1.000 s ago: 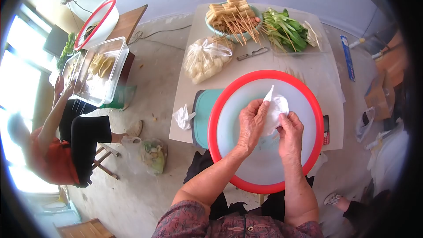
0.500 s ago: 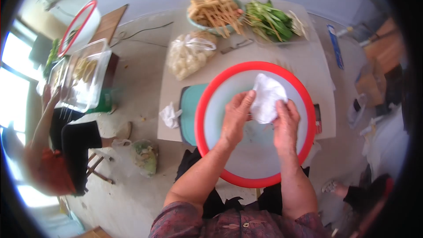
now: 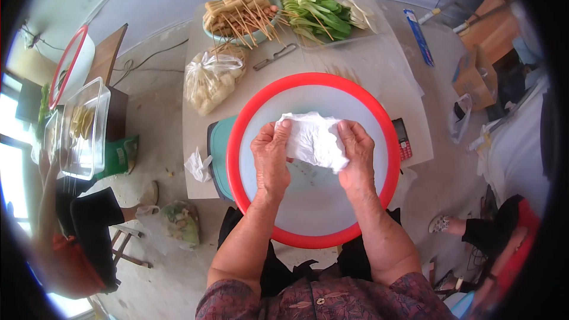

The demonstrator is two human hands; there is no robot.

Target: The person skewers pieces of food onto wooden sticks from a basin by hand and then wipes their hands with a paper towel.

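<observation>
A crumpled white tissue (image 3: pixel 314 139) is stretched between my two hands above a white basin with a red rim (image 3: pixel 314 243). My left hand (image 3: pixel 271 157) pinches its left edge between thumb and fingers. At the opposite edge, my right hand (image 3: pixel 357 154) grips it the same way. Small dark bits lie in the basin below the tissue. Part of a green board (image 3: pixel 220 157) sticks out from beneath the basin's left side, and another crumpled tissue (image 3: pixel 198 165) rests on the table to its left.
Skewered food fills a bowl (image 3: pixel 237 18) at the back, beside leafy greens (image 3: pixel 320 15). A bag of pale pieces (image 3: pixel 213 80), a peeler-like tool (image 3: pixel 275 56) and a red-and-black phone (image 3: pixel 402 139) lie on the table. People sit at left and right; a clear tub (image 3: pixel 89 127) stands left.
The tissue has been spread wider, with my hands farther apart and more level. My view has shifted, so the table and basin appear farther left.
</observation>
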